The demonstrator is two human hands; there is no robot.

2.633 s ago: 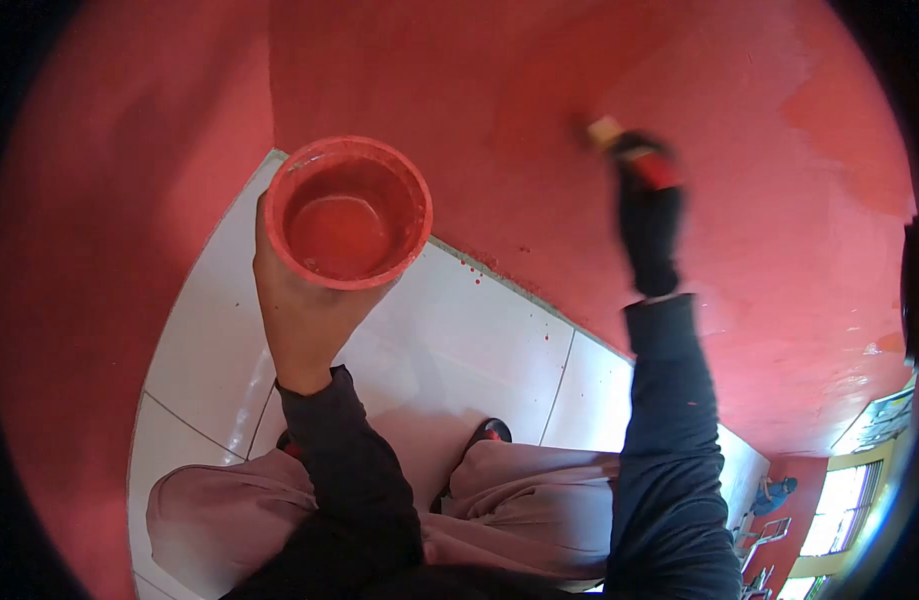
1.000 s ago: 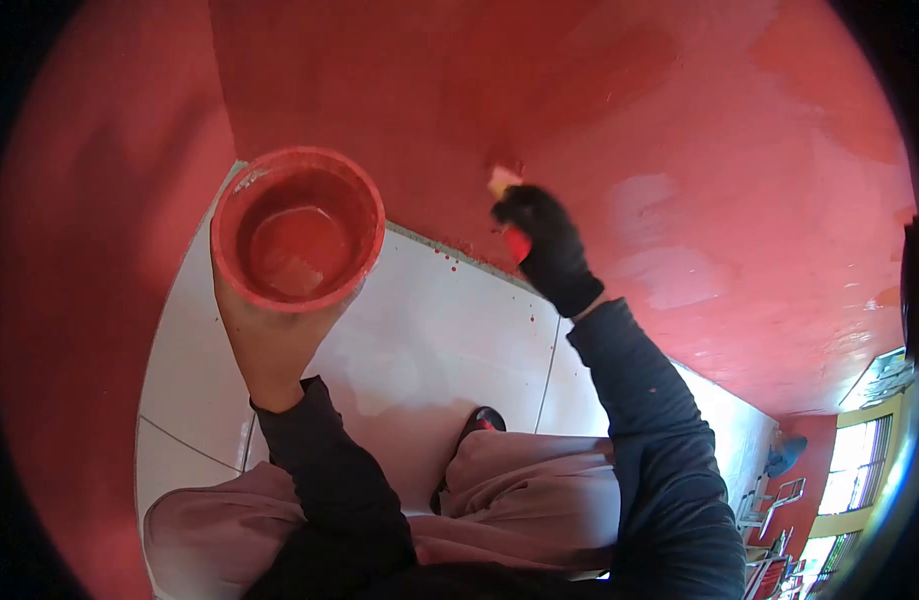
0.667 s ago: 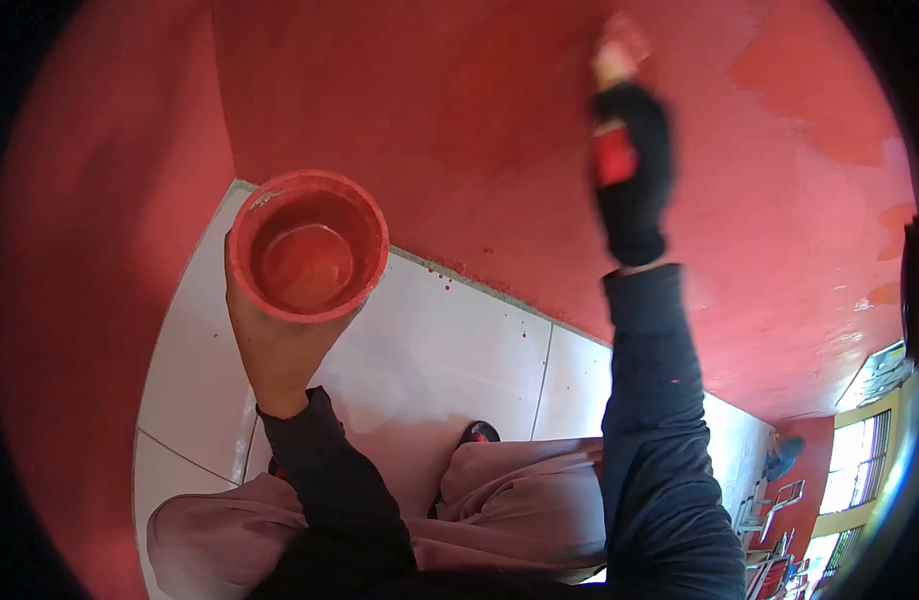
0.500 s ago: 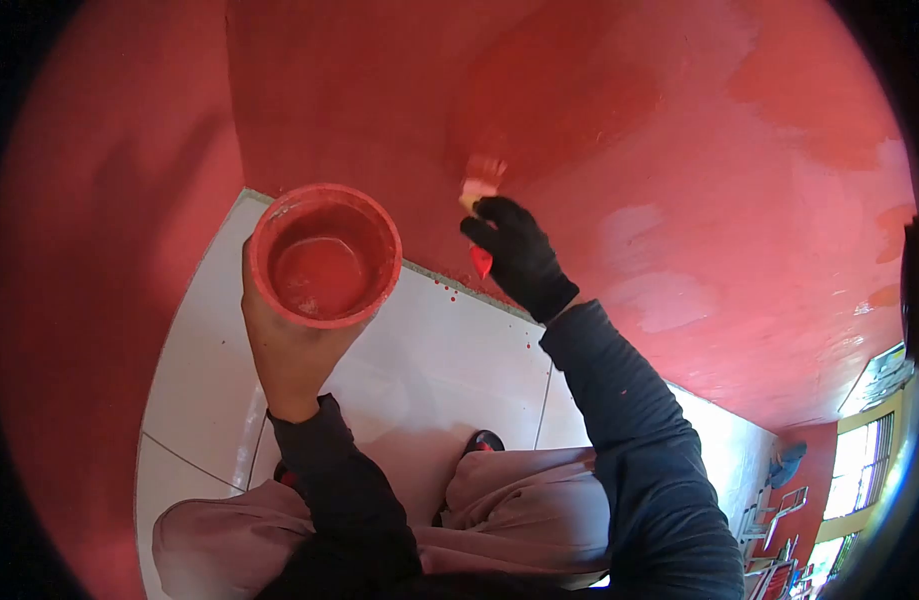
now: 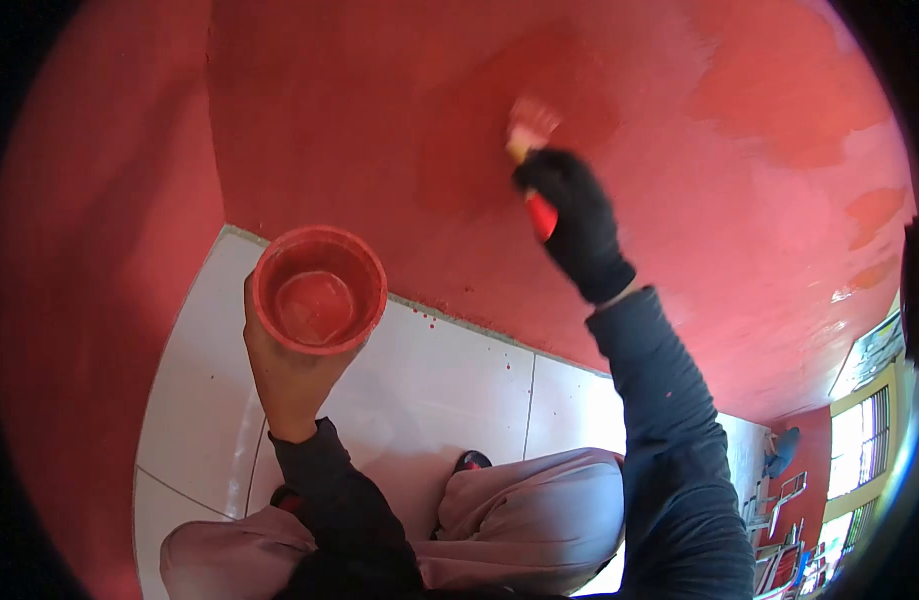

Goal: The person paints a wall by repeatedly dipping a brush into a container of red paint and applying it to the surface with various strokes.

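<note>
Our bare left hand (image 5: 294, 385) clasps the red tub (image 5: 309, 258) from below and the side, most of its fingers hidden behind it; the tub sits mouth toward us, above the white tiled floor (image 5: 449, 400). Our gloved right hand (image 5: 579, 220) grips the paintbrush (image 5: 530, 126) by its red handle, fingers closed. The blurred bristles are at a darker patch of the red wall (image 5: 719, 220); we cannot tell whether they touch it.

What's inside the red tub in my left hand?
Inside the tub, there's what looks like red paint at the bottom. It seems to cover the floor, so I can't tell its depth or whether anything lies underneath.
</note>
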